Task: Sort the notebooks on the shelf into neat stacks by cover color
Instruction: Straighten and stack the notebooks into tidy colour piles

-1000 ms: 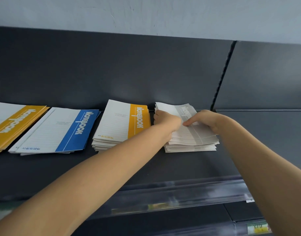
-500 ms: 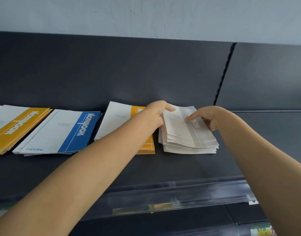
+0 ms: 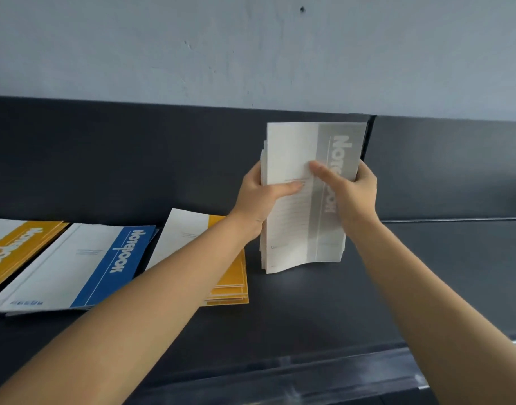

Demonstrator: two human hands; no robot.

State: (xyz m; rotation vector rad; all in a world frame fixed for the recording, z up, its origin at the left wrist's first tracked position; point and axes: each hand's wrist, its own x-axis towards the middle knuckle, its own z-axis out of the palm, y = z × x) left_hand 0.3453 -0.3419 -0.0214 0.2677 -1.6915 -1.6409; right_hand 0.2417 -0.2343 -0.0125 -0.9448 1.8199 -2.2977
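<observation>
We grip the grey stack (image 3: pixel 294 147) upright, left hand (image 3: pixel 258 197) and right hand (image 3: pixel 357 194) on its sides. Bottom's bowing (floppy covers), so some could slip onto the yellow stack (image 3: pixel 233 277) beside it.

Grey notebooks (image 3: pixel 294 147) between left hand (image 3: pixel 256 197) and right hand (image 3: pixel 356 194): thin paper, matt covers, floppy bottom edge. Yellow stack (image 3: pixel 233 282) and blue notebook (image 3: pixel 75 264) left of the left hand: same matt card. Shelf (image 3: pixel 309 302) below the hands: smooth, dark, faint sheen. Wall (image 3: pixel 251 48) above: painted, slightly pitted. Edge strip (image 3: pixel 309 372): clear glossy plastic.
</observation>
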